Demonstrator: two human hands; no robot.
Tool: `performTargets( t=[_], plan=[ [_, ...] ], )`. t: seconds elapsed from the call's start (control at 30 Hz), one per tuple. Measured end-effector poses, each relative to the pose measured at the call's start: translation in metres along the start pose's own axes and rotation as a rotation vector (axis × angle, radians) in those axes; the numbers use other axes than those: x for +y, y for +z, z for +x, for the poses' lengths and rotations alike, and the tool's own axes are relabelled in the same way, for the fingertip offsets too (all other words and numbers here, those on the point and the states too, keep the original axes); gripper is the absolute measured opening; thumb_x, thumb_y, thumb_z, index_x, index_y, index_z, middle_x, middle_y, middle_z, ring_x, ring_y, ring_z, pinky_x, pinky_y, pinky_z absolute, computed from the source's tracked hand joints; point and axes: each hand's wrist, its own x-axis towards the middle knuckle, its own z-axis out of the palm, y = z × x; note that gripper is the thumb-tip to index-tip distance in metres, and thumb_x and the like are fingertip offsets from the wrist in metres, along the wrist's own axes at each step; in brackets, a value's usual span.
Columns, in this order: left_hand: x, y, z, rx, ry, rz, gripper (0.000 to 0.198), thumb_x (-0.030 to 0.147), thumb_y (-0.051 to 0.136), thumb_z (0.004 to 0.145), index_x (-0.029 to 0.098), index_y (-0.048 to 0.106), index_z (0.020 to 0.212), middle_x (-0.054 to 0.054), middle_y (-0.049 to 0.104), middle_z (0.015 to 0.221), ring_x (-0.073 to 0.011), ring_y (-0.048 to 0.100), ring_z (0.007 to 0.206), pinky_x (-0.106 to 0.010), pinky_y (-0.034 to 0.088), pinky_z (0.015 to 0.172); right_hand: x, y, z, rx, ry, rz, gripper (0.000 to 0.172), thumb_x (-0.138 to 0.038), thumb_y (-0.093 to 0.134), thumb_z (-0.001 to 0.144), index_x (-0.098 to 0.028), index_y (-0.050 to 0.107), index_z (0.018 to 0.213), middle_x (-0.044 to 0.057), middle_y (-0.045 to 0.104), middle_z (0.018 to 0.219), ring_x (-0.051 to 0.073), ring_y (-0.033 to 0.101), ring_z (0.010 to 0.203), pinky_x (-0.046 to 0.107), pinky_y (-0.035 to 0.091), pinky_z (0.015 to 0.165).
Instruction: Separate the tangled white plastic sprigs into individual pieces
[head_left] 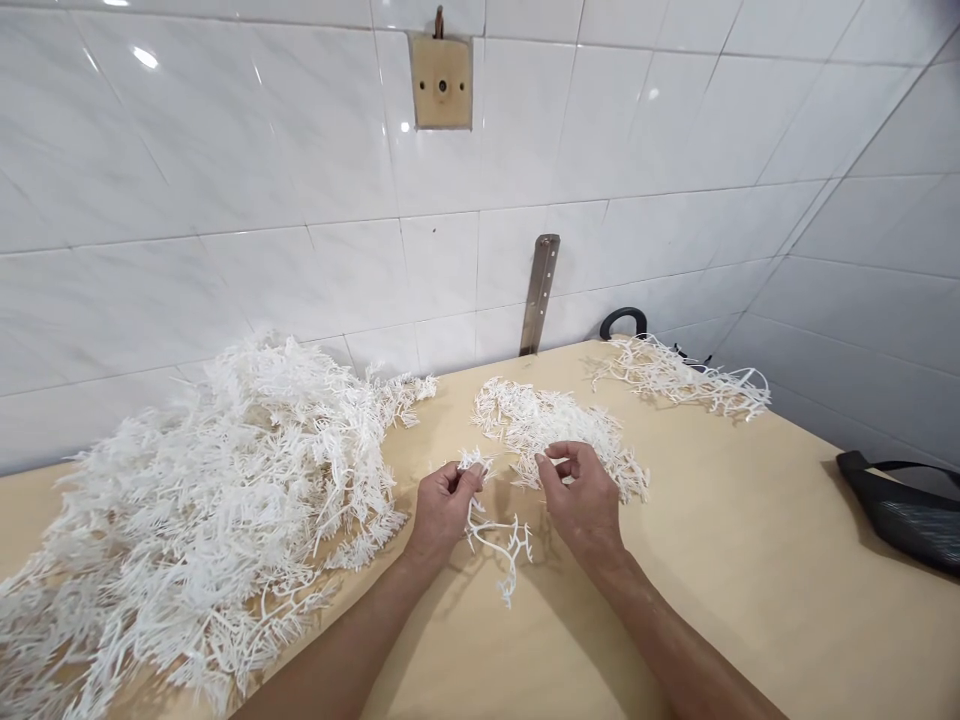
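Sprig [511,560] is trailing rightward, toward me, from my pinching left hand [441,512], my nearby right hand [586,500] showing no clear grip.

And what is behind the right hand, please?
Behind the right hand lies the middle pile of white sprigs, on the table. Whatever the hand itself covers there cannot be seen.

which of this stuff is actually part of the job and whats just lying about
Seemingly part of the job:
white sprig in the left hand
large white pile at left
middle white pile by the right hand
perhaps the thin white stems behind

Seemingly just lying about:
black bag
metal strip by the wall
black curved handle
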Motion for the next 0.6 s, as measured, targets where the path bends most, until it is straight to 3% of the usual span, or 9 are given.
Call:
performTargets(
  t=[0.07, 0.17, 0.27, 0.4, 0.6],
  plan=[
    [0.002, 0.0, -0.001, 0.002, -0.023, -0.019, 0.041, 0.055, 0.067, 0.076, 0.017, 0.059, 0.064, 0.005, 0.049, 0.048, -0.0083, 0.041, 0.043, -0.021, 0.031, 0.045, -0.003, -0.003, 0.001, -0.029, -0.121, 0.014, 0.018, -0.036, 0.06, 0.087, -0.019, 0.063, 0.089, 0.004, 0.066, 0.082, 0.016, 0.059, 0.063, 0.029, 0.05, 0.06],
    [0.005, 0.0, -0.001, 0.0, -0.043, -0.04, 0.04, 0.053, 0.069, 0.075, 0.016, 0.059, 0.065, 0.004, 0.052, 0.051, -0.0093, 0.045, 0.045, -0.021, 0.034, 0.047, -0.012, 0.0, -0.007, -0.172, -0.306, 0.119, 0.014, -0.029, 0.055, 0.092, -0.02, 0.065, 0.088, 0.006, 0.065, 0.088, 0.014, 0.058, 0.065, 0.027, 0.051, 0.059],
    [0.005, 0.001, -0.001, -0.014, -0.047, -0.049, 0.04, 0.053, 0.069, 0.075, 0.016, 0.059, 0.064, 0.002, 0.055, 0.053, -0.0113, 0.05, 0.049, -0.022, 0.038, 0.049, -0.02, 0.008, -0.018, -0.28, -0.395, 0.163, 0.014, -0.026, 0.054, 0.094, -0.02, 0.066, 0.092, 0.007, 0.065, 0.091, 0.014, 0.058, 0.064, 0.028, 0.051, 0.058],
    [0.004, 0.001, 0.0, -0.037, -0.045, -0.082, 0.04, 0.053, 0.069, 0.075, 0.015, 0.061, 0.064, 0.0, 0.059, 0.056, -0.0125, 0.053, 0.052, -0.023, 0.04, 0.052, -0.019, 0.016, -0.026, -0.299, -0.409, 0.12, 0.015, -0.026, 0.052, 0.095, -0.02, 0.065, 0.1, 0.007, 0.065, 0.094, 0.012, 0.055, 0.06, 0.028, 0.051, 0.059],
    [0.005, 0.001, 0.0, -0.033, -0.044, -0.055, 0.041, 0.053, 0.07, 0.074, 0.015, 0.062, 0.063, 0.001, 0.055, 0.052, -0.0112, 0.05, 0.048, -0.023, 0.038, 0.049, -0.018, 0.017, -0.024, -0.292, -0.356, 0.122, 0.014, -0.026, 0.052, 0.095, -0.02, 0.065, 0.093, 0.006, 0.064, 0.09, 0.013, 0.056, 0.061, 0.029, 0.05, 0.062]
  ],
)
